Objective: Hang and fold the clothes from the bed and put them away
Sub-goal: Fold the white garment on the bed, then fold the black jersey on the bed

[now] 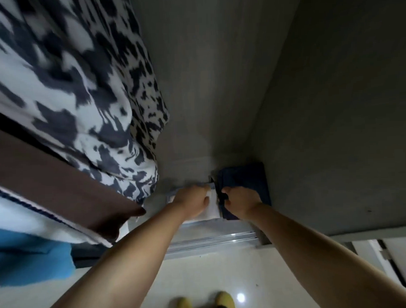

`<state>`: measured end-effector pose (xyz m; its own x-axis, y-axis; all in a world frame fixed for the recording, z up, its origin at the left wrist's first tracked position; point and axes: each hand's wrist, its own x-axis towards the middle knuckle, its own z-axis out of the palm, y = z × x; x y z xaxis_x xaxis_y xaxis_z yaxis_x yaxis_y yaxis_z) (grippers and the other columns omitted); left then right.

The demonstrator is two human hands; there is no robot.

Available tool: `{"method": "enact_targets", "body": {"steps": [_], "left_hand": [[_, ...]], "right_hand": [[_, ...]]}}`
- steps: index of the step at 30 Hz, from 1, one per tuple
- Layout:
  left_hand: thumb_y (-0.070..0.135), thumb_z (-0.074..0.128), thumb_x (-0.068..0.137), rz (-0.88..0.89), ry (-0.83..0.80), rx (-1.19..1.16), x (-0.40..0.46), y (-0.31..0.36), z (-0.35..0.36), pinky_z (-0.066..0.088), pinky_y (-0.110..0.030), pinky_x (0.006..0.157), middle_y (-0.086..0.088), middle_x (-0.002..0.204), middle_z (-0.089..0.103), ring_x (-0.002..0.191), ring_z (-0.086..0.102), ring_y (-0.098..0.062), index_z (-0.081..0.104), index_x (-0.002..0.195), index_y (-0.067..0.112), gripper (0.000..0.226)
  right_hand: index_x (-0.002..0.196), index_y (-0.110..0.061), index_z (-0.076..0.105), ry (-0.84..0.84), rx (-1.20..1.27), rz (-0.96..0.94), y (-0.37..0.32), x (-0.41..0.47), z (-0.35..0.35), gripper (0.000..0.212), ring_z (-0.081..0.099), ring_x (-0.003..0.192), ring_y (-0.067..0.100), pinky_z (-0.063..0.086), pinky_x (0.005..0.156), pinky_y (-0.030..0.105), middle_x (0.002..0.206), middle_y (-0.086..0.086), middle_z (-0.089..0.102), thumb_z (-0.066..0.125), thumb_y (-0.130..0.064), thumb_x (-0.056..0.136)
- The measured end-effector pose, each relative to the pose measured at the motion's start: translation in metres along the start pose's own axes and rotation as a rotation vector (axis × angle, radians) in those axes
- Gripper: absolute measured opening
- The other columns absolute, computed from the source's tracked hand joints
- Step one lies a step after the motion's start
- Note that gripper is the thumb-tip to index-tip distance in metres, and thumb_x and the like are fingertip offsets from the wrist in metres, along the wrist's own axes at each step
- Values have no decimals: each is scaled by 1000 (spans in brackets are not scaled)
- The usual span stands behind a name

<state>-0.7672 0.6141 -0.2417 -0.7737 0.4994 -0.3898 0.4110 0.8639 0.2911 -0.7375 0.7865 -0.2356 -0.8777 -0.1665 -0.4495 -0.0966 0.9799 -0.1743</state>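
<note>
Three hung garments [64,94] fill the wardrobe's left side. On the wardrobe floor [198,170] lie two folded pieces: a white one [212,205] under the left hand [192,200], a navy one [243,180] against the right wall, pinched by the right hand [240,202]. Left fingers' state: cannot tell.

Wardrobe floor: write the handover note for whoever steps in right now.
Left hand: grip on the white folded garment, at the wardrobe floor.
Right hand: grip on the edge of the dark blue folded stack in the back right corner, beside the white one.
Done: both folded pieces lie inside; a black-and-white patterned garment and a brown one hang at left.
Left: let go of both. The bed is out of view, so check it for more clothes.
</note>
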Motion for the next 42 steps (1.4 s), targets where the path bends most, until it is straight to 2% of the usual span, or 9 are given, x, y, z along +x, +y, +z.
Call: {"method": "enact_targets", "body": {"steps": [3, 8, 15, 19, 21, 25, 28, 33, 42], "left_hand": [[23, 42, 96, -8, 43, 7, -8, 15, -31, 49, -38, 82, -16, 116, 64, 101, 60, -34, 55, 120, 13, 29], [22, 42, 97, -10, 64, 2, -21, 37, -65, 50, -36, 81, -16, 118, 63, 101, 61, -33, 49, 133, 13, 37], [24, 45, 96, 47, 56, -11, -33, 74, -97, 50, -37, 87, -15, 125, 59, 106, 58, -33, 52, 130, 16, 35], [24, 44, 97, 200, 43, 26, -38, 110, -111, 53, -36, 79, -13, 115, 63, 93, 61, -28, 52, 129, 18, 34], [28, 42, 97, 287, 30, 94, -43, 131, -114, 53, -36, 75, -10, 111, 63, 88, 61, -26, 49, 134, 23, 38], [33, 40, 97, 438, 44, 237, -57, 178, -110, 46, -32, 72, -5, 116, 64, 98, 61, -28, 49, 131, 27, 36], [36, 40, 98, 562, 16, 301, -72, 221, -100, 44, -33, 76, -3, 117, 64, 103, 59, -28, 51, 128, 25, 34], [44, 39, 97, 778, -28, 384, -94, 305, -85, 45, -36, 83, -5, 117, 63, 106, 58, -29, 54, 122, 21, 37], [43, 42, 97, 1120, -47, 515, -126, 477, -19, 42, -33, 78, -9, 119, 63, 108, 58, -30, 56, 119, 20, 35]], "right_hand": [[137, -17, 44, 36, -17, -11, 2, -20, -37, 41, 60, 108, 30, 52, 81, 37, 124, 11, 61, 37, -26, 98], [134, -20, 49, 117, 3, 32, 10, -50, -75, 38, 60, 105, 29, 49, 76, 35, 121, 9, 62, 37, -30, 99], [139, -21, 44, 150, 51, 131, 24, -102, -101, 42, 59, 107, 30, 44, 72, 32, 121, 10, 61, 38, -31, 99], [138, -23, 46, 187, 113, 270, 39, -150, -106, 43, 58, 110, 31, 48, 80, 33, 126, 9, 59, 40, -34, 97], [133, -24, 51, 236, 107, 359, 47, -176, -101, 40, 58, 110, 30, 44, 77, 30, 124, 8, 60, 42, -35, 96], [118, -17, 55, 278, 104, 531, 58, -232, -86, 31, 61, 102, 34, 44, 70, 32, 114, 12, 63, 41, -32, 95], [122, -19, 56, 282, 131, 653, 68, -283, -71, 33, 61, 104, 34, 48, 75, 35, 117, 10, 63, 41, -33, 96], [119, -22, 59, 344, 216, 898, 89, -370, -42, 32, 61, 107, 30, 46, 77, 32, 118, 6, 63, 42, -34, 95], [105, -17, 62, 371, 378, 1209, 156, -528, 24, 25, 61, 90, 28, 41, 64, 31, 102, 5, 65, 43, -29, 95]]}}
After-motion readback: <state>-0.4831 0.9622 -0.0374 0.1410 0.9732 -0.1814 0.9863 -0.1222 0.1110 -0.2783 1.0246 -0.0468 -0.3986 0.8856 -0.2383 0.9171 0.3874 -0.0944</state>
